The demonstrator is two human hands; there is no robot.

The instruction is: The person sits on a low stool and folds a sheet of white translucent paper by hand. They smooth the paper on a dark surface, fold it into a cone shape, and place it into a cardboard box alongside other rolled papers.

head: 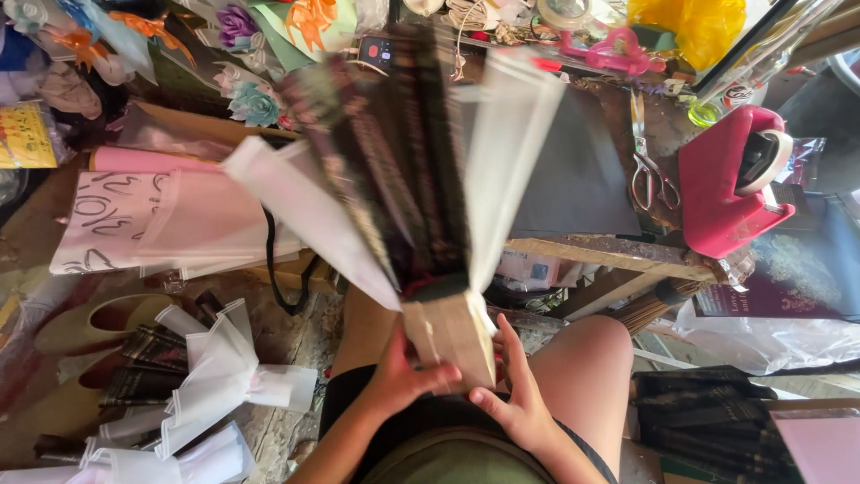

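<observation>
- At the far left of the head view, a stack of pink wrapping sheets (152, 220) with dark scribbled markings is seen lying flat, and paper flowers (246, 99) are spread above it.
- Lower left, on the floor, a pile of finished folded wraps (202, 381), white mesh over dark patterned paper, is laid in a loose heap.
- In the centre, a fan-shaped bouquet wrap (403, 170) of dark patterned sheets edged with white mesh is held upright over the lap, its top motion-blurred; its narrow base is bound in a beige paper band (452, 336).
- The left hand (403, 372) is closed around the left side of that beige band, fingers pressed against its front face.
- The right hand (515, 399) is placed on the band's right edge and underside, thumb and fingers curled against it; a grasp on the wrap is thus shared by both hands.
- Behind the wrap, a dark grey sheet (578, 175) is spread on the worn wooden tabletop (609, 251).
- To the right of it, a pair of scissors (649, 170) is laid on the tabletop, blades pointing away.
- Further right, a pink tape dispenser (730, 184) with a roll of tape in it is set near the tabletop's edge.
- Top right, a yellow plastic bag (690, 27) is seen.
- Bottom right, more dark patterned sheets (708, 426) are stacked beside the knee.
</observation>
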